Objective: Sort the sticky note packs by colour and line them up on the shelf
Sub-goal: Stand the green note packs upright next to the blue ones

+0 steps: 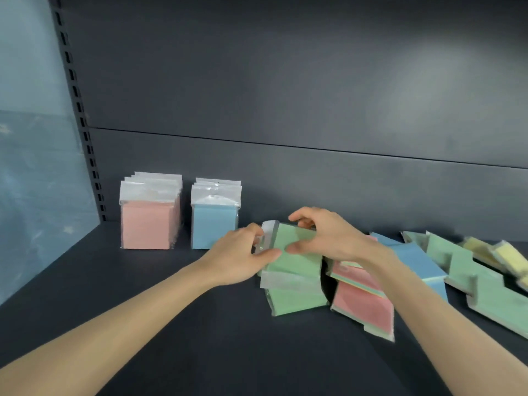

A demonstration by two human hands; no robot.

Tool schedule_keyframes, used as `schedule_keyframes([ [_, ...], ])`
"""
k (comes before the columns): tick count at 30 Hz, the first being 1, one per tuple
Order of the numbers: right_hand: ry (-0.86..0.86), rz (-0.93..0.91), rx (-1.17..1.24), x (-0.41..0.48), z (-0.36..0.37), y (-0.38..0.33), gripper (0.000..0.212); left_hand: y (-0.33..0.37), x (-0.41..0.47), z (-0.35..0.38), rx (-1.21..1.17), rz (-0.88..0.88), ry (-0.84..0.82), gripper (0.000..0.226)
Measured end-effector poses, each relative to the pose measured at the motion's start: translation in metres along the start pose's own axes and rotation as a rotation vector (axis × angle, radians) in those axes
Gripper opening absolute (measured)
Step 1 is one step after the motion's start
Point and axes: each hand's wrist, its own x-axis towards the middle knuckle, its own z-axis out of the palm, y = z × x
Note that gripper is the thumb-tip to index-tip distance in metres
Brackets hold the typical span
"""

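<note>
The fingers of the left hand (237, 252) are curled, with thumb and fingertips pinching the clear header flap of a green pack (297, 241). The right hand (325, 235) clamps the same pack from the other side, forefinger hooked over its far edge and thumb pressed on its near face. So the pack sits tilted between the two sets of fingers, its flap end towards the left hand.

Right beneath the fingers, two more green packs (294, 298) lie flat and overlapping on the dark shelf (200, 338). I cannot tell whether the held pack rests on them or hangs just clear of them. Under the right wrist a pink pack (363, 307) lies flat, just beside that green pile. Past the right forearm there is a blue pack (420, 261), also lying down. Further out on that side comes a toppled row of green packs (485, 292), one overlapping the next. A few yellow packs (508, 255) lie behind the row's far end.

On the other side, close by the left knuckles, a blue stack (213, 224) of packs stands upright, faces forward. A small gap beyond it stands a pink stack (148, 224), likewise upright. Both are set back towards the grey back panel (285, 95). Farthest from the fingers, past the pink stack, a slotted upright (77, 110) runs up the corner, with a pale blue sheet (28, 138) beside it.
</note>
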Motion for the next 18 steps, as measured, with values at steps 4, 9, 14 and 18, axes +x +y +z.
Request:
schedule_keyframes([
  [4, 0.051, -0.037, 0.212, 0.005, -0.017, 0.012, 0.033, 0.011, 0.003, 0.002, -0.042, -0.047, -0.024, 0.074],
  [9, 0.165, 0.026, 0.412, 0.004, -0.024, 0.037, 0.024, 0.023, 0.01, 0.014, -0.039, -0.131, 0.008, 0.073],
  [14, 0.288, 0.078, 0.605, 0.0, -0.02, 0.049, 0.024, 0.017, 0.015, 0.011, -0.166, -0.214, -0.013, 0.076],
  [18, 0.377, 0.107, 0.679, 0.002, -0.016, 0.05, 0.025, 0.02, 0.027, 0.01, -0.074, -0.095, 0.101, 0.059],
])
